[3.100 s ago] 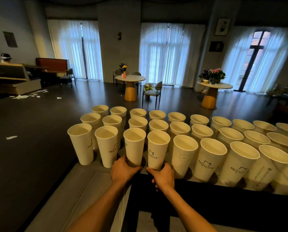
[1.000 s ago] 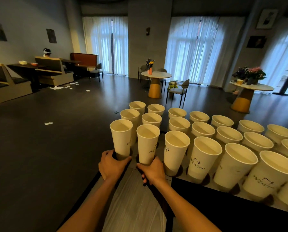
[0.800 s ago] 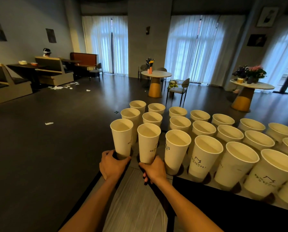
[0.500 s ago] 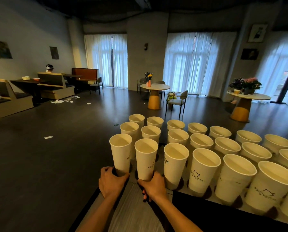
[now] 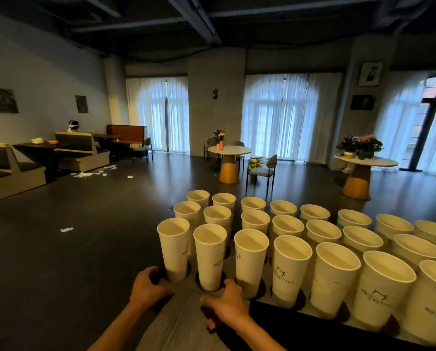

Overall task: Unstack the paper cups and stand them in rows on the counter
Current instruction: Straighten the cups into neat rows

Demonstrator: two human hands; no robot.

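Head view, wide-angle, looking forward and down over the counter (image 5: 176, 323). Paper cups (image 5: 291, 268) standing upright and mouth-up in three rows on the counter: near row along the front edge, two further rows behind it, all running off to the right past the frame edge. No nested stack visible anywhere on or beside the counter; unstacking judged essentially done, with only straightening of the near row apparently left. Left hand (image 5: 148, 290) at the counter's near left corner, fingers curled by the foot of the leftmost near-row cup (image 5: 174, 248); contact with the cup not clear. Right hand (image 5: 224, 304) just to its right on the counter's front edge, fingers curled low against the base of the second near-row cup (image 5: 209, 257); full wrap around that base not discernible. Beyond the counter, a round table (image 5: 229, 149) and curtained windows.
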